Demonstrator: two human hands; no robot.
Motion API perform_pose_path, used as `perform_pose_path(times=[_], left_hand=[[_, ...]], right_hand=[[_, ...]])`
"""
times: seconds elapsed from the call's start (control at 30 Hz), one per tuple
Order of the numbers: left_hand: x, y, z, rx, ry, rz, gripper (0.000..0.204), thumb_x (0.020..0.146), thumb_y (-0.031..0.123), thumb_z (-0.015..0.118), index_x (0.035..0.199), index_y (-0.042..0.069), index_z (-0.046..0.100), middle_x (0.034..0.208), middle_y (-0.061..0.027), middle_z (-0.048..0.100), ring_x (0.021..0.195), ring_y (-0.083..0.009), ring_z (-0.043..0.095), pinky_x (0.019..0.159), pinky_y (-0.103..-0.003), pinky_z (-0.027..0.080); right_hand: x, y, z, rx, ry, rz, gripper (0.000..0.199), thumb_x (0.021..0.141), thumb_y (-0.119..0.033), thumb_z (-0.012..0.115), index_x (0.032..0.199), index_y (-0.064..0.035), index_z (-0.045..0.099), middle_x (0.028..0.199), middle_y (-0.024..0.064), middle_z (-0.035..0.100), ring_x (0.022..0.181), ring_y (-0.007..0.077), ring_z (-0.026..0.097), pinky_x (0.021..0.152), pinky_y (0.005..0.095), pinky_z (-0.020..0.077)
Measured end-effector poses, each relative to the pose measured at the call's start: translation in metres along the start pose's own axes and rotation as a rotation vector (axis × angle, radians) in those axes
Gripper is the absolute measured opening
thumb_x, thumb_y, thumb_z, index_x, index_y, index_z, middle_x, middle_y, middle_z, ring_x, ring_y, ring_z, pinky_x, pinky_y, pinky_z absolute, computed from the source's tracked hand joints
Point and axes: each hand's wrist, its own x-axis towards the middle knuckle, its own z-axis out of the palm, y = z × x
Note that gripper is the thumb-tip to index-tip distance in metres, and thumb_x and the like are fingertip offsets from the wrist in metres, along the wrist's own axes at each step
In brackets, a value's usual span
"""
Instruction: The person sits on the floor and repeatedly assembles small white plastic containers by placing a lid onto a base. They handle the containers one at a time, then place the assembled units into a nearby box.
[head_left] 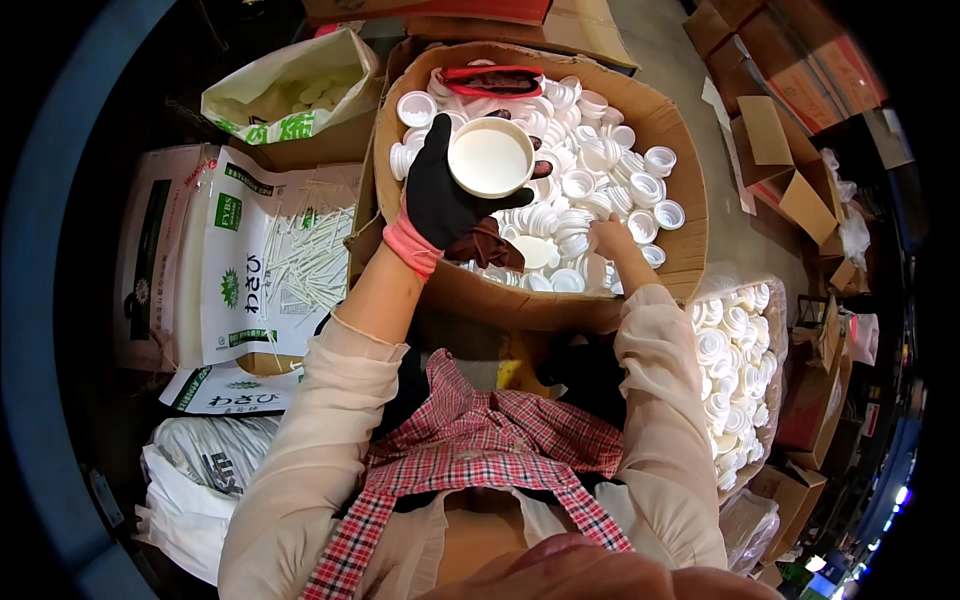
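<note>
My left hand [438, 195], in a black glove with a pink cuff, holds a round cream-white plastic cap [491, 157] above the big cardboard box [690, 180]. Its thumb and fingers curl round the cap's rim. Inside the box lies a heap of loose white plastic caps [575, 185]. My bare right hand [612, 240] reaches down into that heap near the right side; its fingertips are partly hidden among the caps. A dark brown cloth [487, 246] lies just below my left hand, and a red pouch [490, 82] rests at the box's far edge.
To the left, thin white sticks [310, 240] lie on a printed white sheet [225, 290]. An open white bag [345, 60] stands beyond them. A clear bag of white caps [735, 370] sits at the right. Cardboard boxes [790, 180] line the far right.
</note>
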Motion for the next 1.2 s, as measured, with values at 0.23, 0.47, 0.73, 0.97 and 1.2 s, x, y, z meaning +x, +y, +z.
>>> perform_pose_path(times=[0.23, 0.47, 0.73, 0.97, 1.2], left_hand=[[0.006, -0.005, 0.011, -0.954, -0.028, -0.164, 0.069, 0.085, 0.027, 0.052, 0.136, -0.009, 0.024, 0.141, -0.0334, 0.027, 0.132, -0.0477, 0.027, 0.111, -0.056, 0.024], [0.005, -0.007, 0.031, -0.762, -0.13, -0.113, 0.075, 0.083, 0.043, 0.046, 0.142, 0.002, 0.022, 0.145, -0.022, 0.029, 0.132, -0.0455, 0.029, 0.102, -0.059, 0.032], [0.005, -0.022, 0.046, -0.603, -0.265, -0.256, 0.081, 0.091, 0.067, 0.016, 0.142, 0.004, 0.024, 0.138, -0.0264, 0.039, 0.117, -0.0457, 0.049, 0.058, -0.038, 0.055], [-0.002, -0.025, 0.062, 0.461, -0.027, 0.274, 0.064, 0.078, 0.034, 0.072, 0.129, 0.004, 0.047, 0.116, -0.0106, 0.063, 0.101, -0.0163, 0.062, 0.078, -0.029, 0.05], [-0.012, -0.028, 0.062, 1.091, -0.016, 0.453, 0.055, 0.085, 0.028, 0.064, 0.131, 0.003, 0.045, 0.128, -0.0132, 0.054, 0.115, -0.0234, 0.054, 0.102, -0.036, 0.035]], right_hand=[[-0.026, 0.006, -0.068, 0.195, 0.323, 0.243, 0.068, 0.07, -0.034, 0.074, 0.128, -0.0095, 0.05, 0.107, 0.0207, 0.059, 0.1, 0.0354, 0.059, 0.085, 0.0439, 0.0481], [-0.117, -0.074, -0.167, 2.016, 0.378, -0.507, 0.06, 0.084, -0.021, 0.054, 0.14, -0.0082, 0.035, 0.132, 0.0105, 0.047, 0.109, 0.0236, 0.055, 0.082, 0.0413, 0.0518], [-0.145, -0.103, -0.162, 1.988, 0.334, -0.274, 0.046, 0.087, -0.019, 0.053, 0.131, -0.0092, 0.044, 0.114, 0.0102, 0.055, 0.085, 0.0204, 0.059, 0.063, 0.033, 0.0499], [-0.153, -0.124, -0.172, 1.612, 0.501, -0.365, 0.068, 0.071, 0.002, 0.07, 0.133, -0.0098, 0.044, 0.128, 0.0085, 0.045, 0.089, 0.0163, 0.06, 0.069, 0.0263, 0.0513], [-0.169, -0.137, -0.186, 0.896, 1.042, -0.35, 0.067, 0.065, -0.003, 0.075, 0.127, -0.0058, 0.048, 0.11, 0.0096, 0.047, 0.08, 0.0151, 0.055, 0.06, 0.0235, 0.0482]])
